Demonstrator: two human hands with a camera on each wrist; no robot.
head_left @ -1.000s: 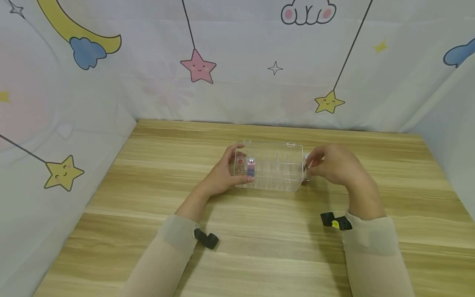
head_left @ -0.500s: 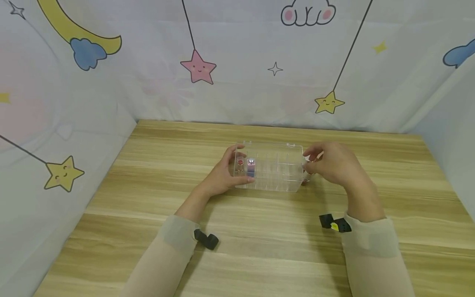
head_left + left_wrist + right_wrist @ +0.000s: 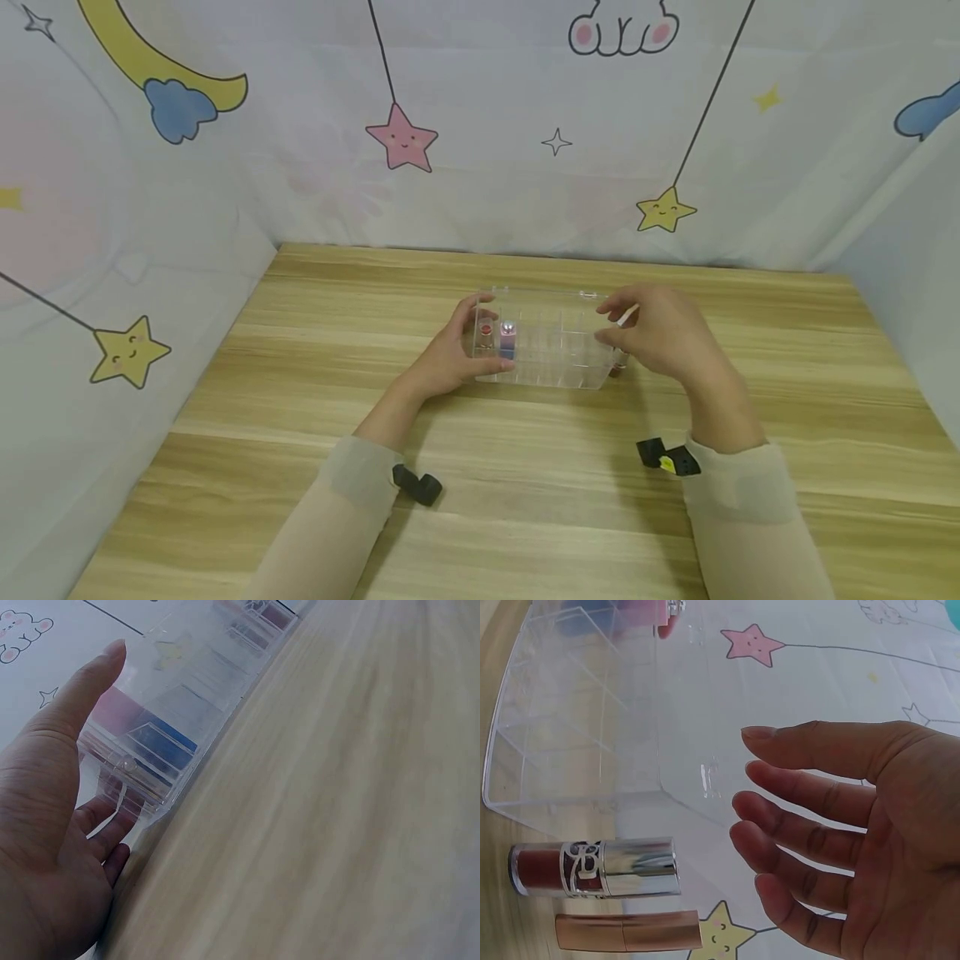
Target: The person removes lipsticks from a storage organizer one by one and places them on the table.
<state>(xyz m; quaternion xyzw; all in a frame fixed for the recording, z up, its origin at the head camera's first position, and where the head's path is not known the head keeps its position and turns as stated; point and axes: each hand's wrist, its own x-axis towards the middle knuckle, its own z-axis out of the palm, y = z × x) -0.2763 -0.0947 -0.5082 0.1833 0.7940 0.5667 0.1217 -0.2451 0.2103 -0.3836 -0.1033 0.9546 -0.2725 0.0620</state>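
A clear, divided cosmetics organizer (image 3: 558, 377) stands on the table. My left hand (image 3: 442, 358) holds its left end, with the thumb along the front and fingers at the back. Inside at that end are a pink-and-blue tube (image 3: 507, 340) and a small clear container with a red top (image 3: 486, 332). My right hand (image 3: 656, 329) is over the organizer's right end, its fingers loosely bent and holding nothing. Beside that end, a lip gloss tube (image 3: 592, 868) with a silver cap and a rose-gold lipstick tube (image 3: 630, 931) stand upright; the hand mostly hides them in the head view.
The wood-grain table (image 3: 480, 508) extends around the organizer. A white cloth printed with stars and a moon (image 3: 487, 192) hangs behind and at both sides. Each sleeve has a small black camera (image 3: 427, 488) at the wrist.
My right hand has moved left, from beside the organizer's right end to over it, and its fingers have come away from the things there. The left hand and organizer stay in place.
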